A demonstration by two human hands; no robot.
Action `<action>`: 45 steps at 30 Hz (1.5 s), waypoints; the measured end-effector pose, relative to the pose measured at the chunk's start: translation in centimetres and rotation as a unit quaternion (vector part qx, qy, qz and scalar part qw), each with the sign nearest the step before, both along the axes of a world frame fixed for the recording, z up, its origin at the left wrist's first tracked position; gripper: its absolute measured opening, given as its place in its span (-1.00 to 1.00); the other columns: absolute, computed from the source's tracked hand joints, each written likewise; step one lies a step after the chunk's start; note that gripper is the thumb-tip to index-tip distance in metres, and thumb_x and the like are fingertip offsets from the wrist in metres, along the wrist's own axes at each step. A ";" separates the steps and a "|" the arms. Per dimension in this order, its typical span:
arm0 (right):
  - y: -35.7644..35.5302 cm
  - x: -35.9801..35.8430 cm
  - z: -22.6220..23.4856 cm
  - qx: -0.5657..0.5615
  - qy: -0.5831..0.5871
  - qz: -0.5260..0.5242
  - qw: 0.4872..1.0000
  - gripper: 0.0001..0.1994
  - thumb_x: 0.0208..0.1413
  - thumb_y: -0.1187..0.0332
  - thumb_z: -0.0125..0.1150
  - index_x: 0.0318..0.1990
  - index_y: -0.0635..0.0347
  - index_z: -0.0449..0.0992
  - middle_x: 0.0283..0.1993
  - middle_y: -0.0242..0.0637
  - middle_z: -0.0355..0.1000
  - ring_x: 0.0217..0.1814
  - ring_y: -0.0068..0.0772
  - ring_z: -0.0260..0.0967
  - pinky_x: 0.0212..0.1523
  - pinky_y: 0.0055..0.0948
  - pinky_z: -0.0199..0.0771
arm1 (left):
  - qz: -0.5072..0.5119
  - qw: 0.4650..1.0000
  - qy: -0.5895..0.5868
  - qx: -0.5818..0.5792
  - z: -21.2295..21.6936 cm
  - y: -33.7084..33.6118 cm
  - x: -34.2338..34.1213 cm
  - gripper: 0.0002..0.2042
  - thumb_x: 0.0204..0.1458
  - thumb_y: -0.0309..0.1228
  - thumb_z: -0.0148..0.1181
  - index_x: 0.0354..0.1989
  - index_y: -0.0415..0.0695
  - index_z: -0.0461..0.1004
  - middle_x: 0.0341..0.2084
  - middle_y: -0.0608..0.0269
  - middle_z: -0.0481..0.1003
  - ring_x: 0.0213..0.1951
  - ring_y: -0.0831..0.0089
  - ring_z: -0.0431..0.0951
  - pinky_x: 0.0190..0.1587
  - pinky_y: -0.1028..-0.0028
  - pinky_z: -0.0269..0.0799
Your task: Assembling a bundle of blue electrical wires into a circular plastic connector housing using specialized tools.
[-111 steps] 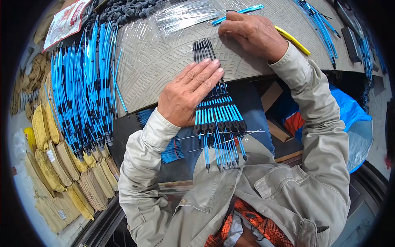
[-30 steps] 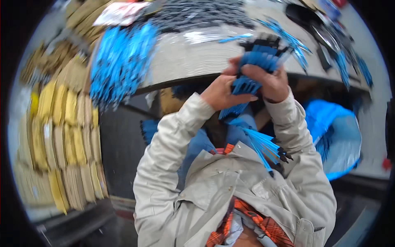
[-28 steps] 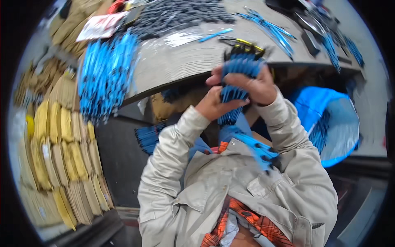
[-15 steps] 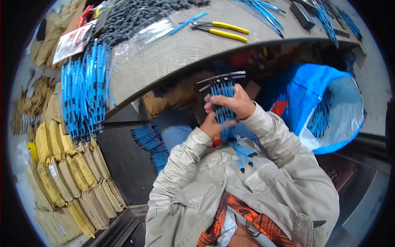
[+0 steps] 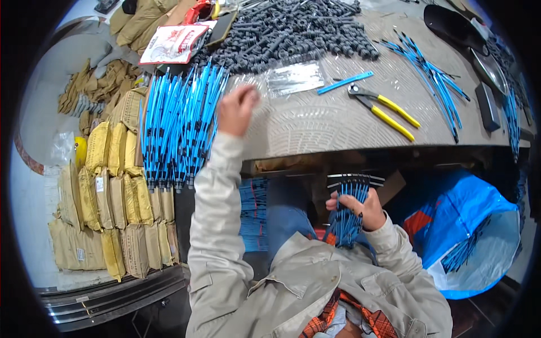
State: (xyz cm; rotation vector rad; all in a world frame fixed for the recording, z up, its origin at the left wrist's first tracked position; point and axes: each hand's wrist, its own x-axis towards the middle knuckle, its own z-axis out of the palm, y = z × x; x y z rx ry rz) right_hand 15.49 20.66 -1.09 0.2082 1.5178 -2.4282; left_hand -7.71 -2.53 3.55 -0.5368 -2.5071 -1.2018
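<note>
My right hand (image 5: 360,207) grips a bundle of blue rods with black ends (image 5: 348,209) below the table edge, over my lap. My left hand (image 5: 236,107) is stretched out over the table (image 5: 315,124), blurred, next to the right side of a big pile of blue rods (image 5: 177,127). I cannot tell whether its fingers hold anything. A clear plastic packet (image 5: 294,79) lies just right of that hand.
Yellow-handled pliers (image 5: 383,107) and a single blue stick (image 5: 345,82) lie mid-table. A heap of dark grey parts (image 5: 293,31) fills the far side. More blue rods (image 5: 434,79) lie right. A blue bag (image 5: 468,231) with rods stands at my right; tan sacks (image 5: 112,186) are stacked left.
My left hand let go of the bundle and reached up to the table beside the blue rod pile. My right hand lowered the bundle to my lap and keeps holding it.
</note>
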 end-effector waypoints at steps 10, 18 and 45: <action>-0.2 -0.3 0.1 0.013 0.022 0.026 0.999 -0.79 -0.04 0.52 0.06 -0.25 0.50 0.40 -0.40 -0.02 0.48 -0.38 -0.23 0.48 -0.33 -0.43 0.53 | 0.187 0.932 0.041 -0.309 -1.2 -0.1 -13.2 -0.86 -0.15 -0.38 0.17 -0.39 -0.10 0.50 -0.49 0.07 0.46 -0.43 0.11 0.47 -0.36 0.25 0.39; 0.1 0.2 0.4 0.059 0.023 0.000 0.998 -0.81 -0.07 0.52 -0.02 -0.41 0.47 0.51 -0.42 -0.14 0.50 -0.46 -0.37 0.45 -0.33 -0.56 0.47 | -0.042 0.996 -0.075 0.005 5.5 2.3 -1.6 -0.82 -0.01 -0.37 0.11 -0.31 -0.22 0.38 -0.34 -0.02 0.47 -0.35 0.15 0.54 -0.37 0.40 0.50; -1.7 2.7 0.5 0.005 0.143 -0.013 0.990 -0.85 0.03 0.42 0.17 -0.31 0.32 0.43 -0.45 -0.24 0.49 -0.47 -0.50 0.41 -0.37 -0.62 0.41 | -0.276 0.664 -0.466 0.515 -2.8 4.3 19.3 -0.64 0.15 -0.36 -0.10 0.06 -0.32 0.18 -0.13 -0.03 0.35 -0.27 0.35 0.48 -0.23 0.56 0.47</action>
